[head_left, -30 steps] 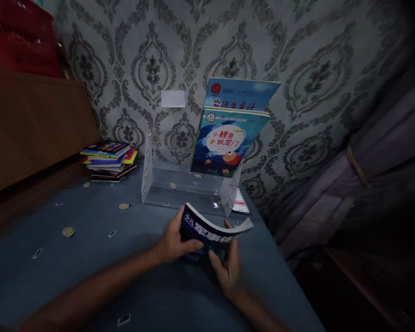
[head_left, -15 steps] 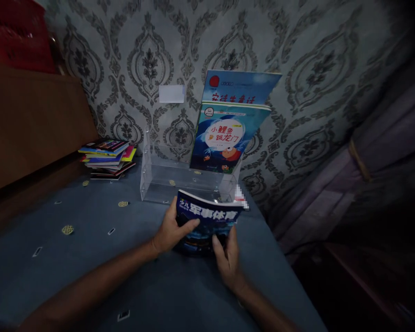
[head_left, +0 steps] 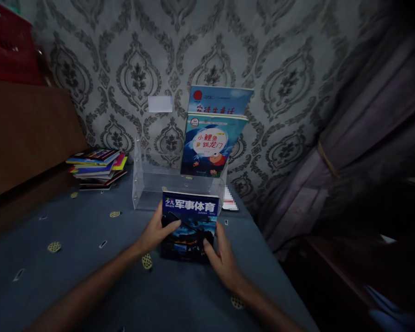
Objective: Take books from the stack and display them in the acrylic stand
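You are in a room of a home, dimly lit. The wall ahead of you carries grey damask wallpaper [head_left: 290, 78], and a purple curtain [head_left: 363, 138] with a tie-back hangs at your right. You face a surface spread with a blue patterned cloth [head_left: 90, 258]. On it a clear acrylic book stand [head_left: 148, 182] holds two children's books [head_left: 210, 138], and a stack of picture books [head_left: 97, 161] lies beside a brown wooden board [head_left: 27, 133].
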A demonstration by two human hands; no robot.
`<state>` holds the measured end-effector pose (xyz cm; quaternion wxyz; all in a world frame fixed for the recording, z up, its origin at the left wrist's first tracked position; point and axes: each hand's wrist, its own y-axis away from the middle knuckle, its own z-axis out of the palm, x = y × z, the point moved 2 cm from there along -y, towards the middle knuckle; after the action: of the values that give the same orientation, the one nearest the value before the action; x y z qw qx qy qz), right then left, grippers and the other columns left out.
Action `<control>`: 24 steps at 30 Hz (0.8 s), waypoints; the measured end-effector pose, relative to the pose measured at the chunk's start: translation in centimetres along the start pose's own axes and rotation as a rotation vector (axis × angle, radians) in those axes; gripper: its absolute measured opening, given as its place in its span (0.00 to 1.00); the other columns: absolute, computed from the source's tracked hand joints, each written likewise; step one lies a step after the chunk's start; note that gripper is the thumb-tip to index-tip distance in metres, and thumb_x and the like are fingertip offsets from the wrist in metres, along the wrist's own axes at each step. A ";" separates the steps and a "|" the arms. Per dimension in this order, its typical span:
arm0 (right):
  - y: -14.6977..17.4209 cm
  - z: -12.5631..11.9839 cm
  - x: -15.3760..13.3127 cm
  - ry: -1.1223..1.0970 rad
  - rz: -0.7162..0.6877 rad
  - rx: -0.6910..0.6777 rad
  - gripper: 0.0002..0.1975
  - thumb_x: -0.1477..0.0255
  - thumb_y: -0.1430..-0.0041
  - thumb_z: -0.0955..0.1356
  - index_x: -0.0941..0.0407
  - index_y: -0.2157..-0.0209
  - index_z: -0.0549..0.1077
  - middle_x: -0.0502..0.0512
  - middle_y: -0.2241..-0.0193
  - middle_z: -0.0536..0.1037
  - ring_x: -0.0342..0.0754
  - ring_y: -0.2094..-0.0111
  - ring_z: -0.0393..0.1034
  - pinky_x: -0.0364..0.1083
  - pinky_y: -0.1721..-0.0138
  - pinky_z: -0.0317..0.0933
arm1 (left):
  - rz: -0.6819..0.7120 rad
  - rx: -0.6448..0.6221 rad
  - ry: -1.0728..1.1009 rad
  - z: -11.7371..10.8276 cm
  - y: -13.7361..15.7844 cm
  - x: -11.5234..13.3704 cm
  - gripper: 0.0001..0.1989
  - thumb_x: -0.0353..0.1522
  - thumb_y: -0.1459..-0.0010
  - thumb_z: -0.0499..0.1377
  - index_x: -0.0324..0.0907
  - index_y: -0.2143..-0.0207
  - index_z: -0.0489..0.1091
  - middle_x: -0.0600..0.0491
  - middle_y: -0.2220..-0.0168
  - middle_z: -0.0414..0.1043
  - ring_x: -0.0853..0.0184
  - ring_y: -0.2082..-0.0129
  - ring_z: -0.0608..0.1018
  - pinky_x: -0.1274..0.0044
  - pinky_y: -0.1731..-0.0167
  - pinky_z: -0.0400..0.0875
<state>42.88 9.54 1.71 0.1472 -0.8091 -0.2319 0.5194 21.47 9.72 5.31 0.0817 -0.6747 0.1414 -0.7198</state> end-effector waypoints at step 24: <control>-0.5 -1.9 -1.5 0.126 0.082 -0.098 0.15 0.71 0.38 0.60 0.53 0.49 0.61 0.48 0.72 0.71 0.49 0.73 0.67 0.46 0.70 0.56 | -0.089 -0.113 -0.202 -0.4 -0.1 -2.0 0.45 0.25 0.58 0.54 0.42 0.33 0.55 0.48 0.35 0.63 0.53 0.31 0.58 0.62 0.31 0.49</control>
<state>43.95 9.19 3.90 0.1003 -0.8553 -0.2139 0.4612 21.24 10.44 3.44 0.0253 -0.7529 0.1424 -0.6421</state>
